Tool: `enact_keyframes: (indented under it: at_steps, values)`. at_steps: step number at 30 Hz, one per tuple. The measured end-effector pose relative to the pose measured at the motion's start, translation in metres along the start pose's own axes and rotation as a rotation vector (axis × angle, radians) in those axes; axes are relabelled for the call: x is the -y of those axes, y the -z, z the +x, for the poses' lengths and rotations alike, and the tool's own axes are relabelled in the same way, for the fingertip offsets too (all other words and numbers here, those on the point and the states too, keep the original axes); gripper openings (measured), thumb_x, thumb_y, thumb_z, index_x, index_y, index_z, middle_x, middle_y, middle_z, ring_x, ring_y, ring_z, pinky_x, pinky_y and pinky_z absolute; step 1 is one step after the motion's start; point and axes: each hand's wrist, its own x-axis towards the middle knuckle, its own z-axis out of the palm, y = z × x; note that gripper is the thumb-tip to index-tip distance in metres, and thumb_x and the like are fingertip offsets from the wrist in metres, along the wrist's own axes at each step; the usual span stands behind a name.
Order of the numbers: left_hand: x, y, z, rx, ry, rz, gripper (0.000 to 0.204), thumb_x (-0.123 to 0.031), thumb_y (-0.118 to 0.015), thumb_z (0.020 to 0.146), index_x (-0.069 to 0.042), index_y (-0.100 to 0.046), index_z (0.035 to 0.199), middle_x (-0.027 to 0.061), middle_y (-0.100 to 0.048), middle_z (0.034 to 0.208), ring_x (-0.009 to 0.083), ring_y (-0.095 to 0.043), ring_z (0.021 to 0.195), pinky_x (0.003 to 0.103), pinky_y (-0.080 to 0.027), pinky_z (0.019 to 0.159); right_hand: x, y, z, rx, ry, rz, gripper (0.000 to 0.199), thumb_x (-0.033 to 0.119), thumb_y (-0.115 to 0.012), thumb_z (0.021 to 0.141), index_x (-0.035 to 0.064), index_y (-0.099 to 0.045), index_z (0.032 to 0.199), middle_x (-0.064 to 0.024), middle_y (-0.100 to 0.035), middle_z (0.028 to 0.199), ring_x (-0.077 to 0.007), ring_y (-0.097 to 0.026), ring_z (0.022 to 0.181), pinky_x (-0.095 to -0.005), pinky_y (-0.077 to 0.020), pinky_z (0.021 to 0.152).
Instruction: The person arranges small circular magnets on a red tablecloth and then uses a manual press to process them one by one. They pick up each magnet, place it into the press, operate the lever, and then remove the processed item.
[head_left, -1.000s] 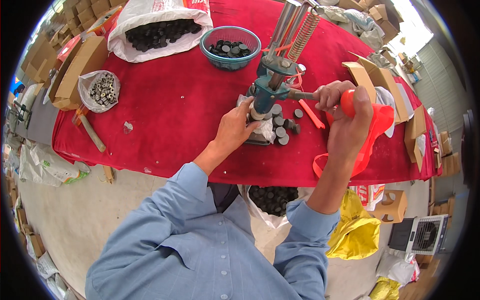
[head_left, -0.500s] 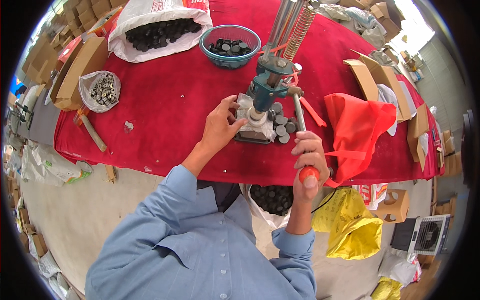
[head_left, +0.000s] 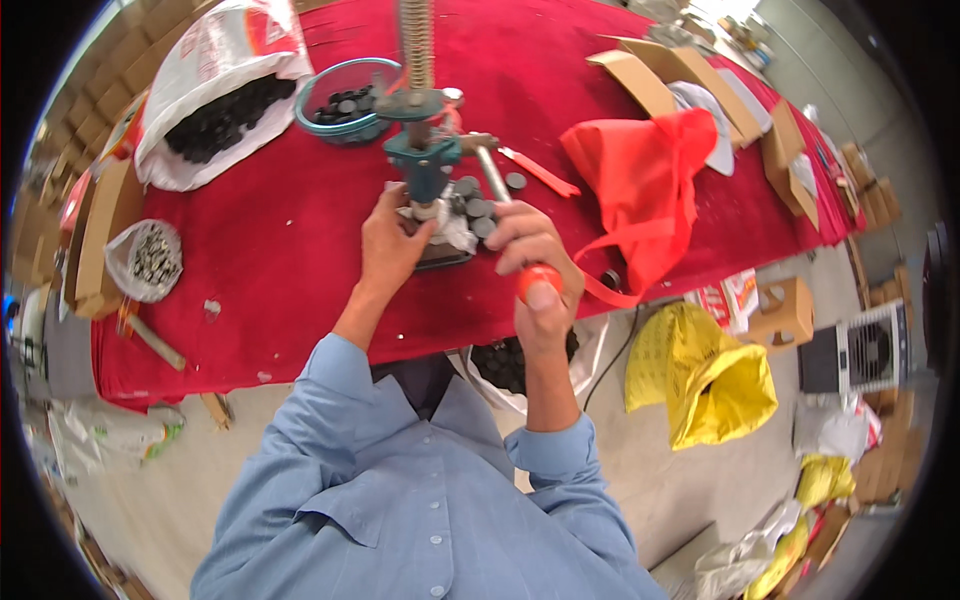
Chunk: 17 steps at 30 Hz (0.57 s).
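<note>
A green bench press [head_left: 425,165] with a spring-wrapped column stands on the red-covered table. My right hand [head_left: 540,255] is closed round its lever [head_left: 493,175], the thumb over the red knob [head_left: 540,284]. My left hand [head_left: 390,245] reaches in beside the press ram, thumb and fingers curled about a small pale piece [head_left: 426,211] under it; the fingers partly hide what they grip. Crumpled clear plastic [head_left: 458,236] lies on the press base [head_left: 445,259]. Dark round discs [head_left: 477,208] are heaped right of the ram, and a single disc [head_left: 515,181] lies apart.
A white sack [head_left: 210,65] of black discs and a blue basket [head_left: 345,129] of discs stand far left. Left are a bag of metal parts [head_left: 150,262] and a hammer [head_left: 155,342]. A red bag [head_left: 645,185] and cartons [head_left: 650,85] lie right; an open sack [head_left: 590,360] sits below the edge.
The view has turned, so the table and press appear farther left and higher. My right hand stays on the lever and my left at the press base.
</note>
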Motion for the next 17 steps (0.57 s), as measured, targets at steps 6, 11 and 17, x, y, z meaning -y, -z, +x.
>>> enact_keyframes:
  at_steps: [6,11,17]
  values:
    - [-0.005,0.008,-0.022,0.031,0.064,-0.042,0.060,-0.007,-0.087,0.083,0.002,-0.062,0.137,0.0120,-0.075,0.110,0.0128,-0.063,0.070,0.030,-0.054,0.065,0.017,-0.005,0.061,0.025,-0.103,0.139,0.042,0.041,-0.067,0.102,-0.0005,-0.064,0.106,-0.0073,-0.065,0.097,-0.0135,-0.063,0.089,-0.0342,-0.0536,0.083]
    - [-0.017,0.010,-0.070,0.066,0.029,0.006,0.045,-0.003,-0.080,0.086,0.001,-0.068,0.129,0.0079,-0.062,0.107,0.0120,-0.058,0.071,0.028,-0.052,0.064,-0.002,-0.026,0.135,0.000,-0.043,0.002,0.032,0.019,-0.073,0.097,-0.0022,-0.063,0.119,-0.0064,-0.066,0.099,-0.0121,-0.062,0.083,-0.0284,-0.0545,0.076]
    - [-0.013,0.008,-0.094,0.135,-0.143,0.087,0.038,-0.003,-0.079,0.087,-0.003,-0.072,0.124,0.0093,-0.063,0.115,0.0153,-0.064,0.076,0.029,-0.055,0.066,-0.032,-0.021,0.119,-0.145,-0.163,-0.115,0.063,0.021,-0.075,0.093,-0.0042,-0.055,0.147,-0.0224,-0.069,0.132,-0.0300,-0.069,0.125,-0.0441,-0.0569,0.107]
